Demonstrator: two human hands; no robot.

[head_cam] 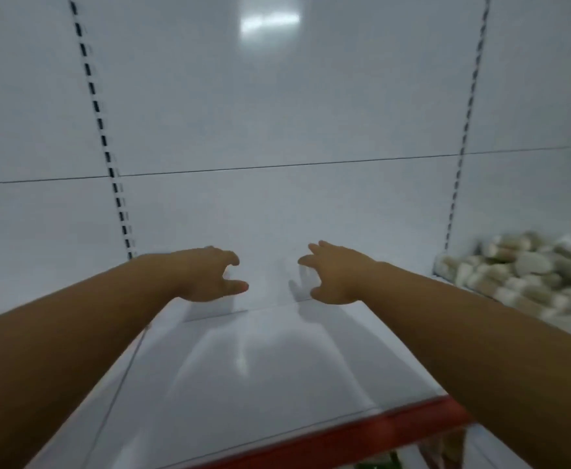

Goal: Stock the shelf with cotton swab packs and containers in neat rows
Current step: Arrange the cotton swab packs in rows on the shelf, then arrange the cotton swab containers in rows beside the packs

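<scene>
Fig.: L hand [209, 275] & R hand [338, 275] extended over white shelf [260, 384] near back panel [277, 130], apart; fingers spread, loosely curled, holding nothing. Blurred cotton swab packs [531, 275] heaped at far R. Red strip [362, 431] edges shelf front.

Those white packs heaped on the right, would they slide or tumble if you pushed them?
Probably tumble: the packs lie in a loose, leaning heap, not in rows. They look small and rounded, with shiny wrapping, so they are likely light and a bit slippery. The blur hides whether they are soft or stiff.
</scene>
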